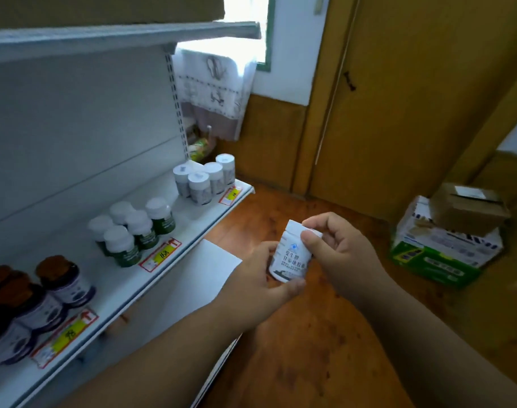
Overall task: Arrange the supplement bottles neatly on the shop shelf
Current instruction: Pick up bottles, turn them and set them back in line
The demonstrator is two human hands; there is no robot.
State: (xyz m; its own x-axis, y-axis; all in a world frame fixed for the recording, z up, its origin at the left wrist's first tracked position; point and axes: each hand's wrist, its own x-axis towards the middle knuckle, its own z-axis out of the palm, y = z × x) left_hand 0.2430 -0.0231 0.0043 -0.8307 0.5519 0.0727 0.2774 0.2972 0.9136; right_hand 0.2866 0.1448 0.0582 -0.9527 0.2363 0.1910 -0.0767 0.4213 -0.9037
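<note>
While held off-shelf: white bottle (291,254) sits in front of the shelf (175,248), label up.
Left hand (258,278): cradles its base.
Right hand (335,245): pinches its cap.
Done: three groups (205,178) standing.
Left: placing this bottle.

cardboard box (469,208) atop printed carton (445,254) on floor.

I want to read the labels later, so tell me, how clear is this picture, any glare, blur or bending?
Head view: the window is blown out to white glare; the white bottle held in both hands, left hand and right hand, is sharp enough to show print; the dark-capped bottles at the left edge are smeared; the shelf edge bows from wide-angle distortion.
</note>
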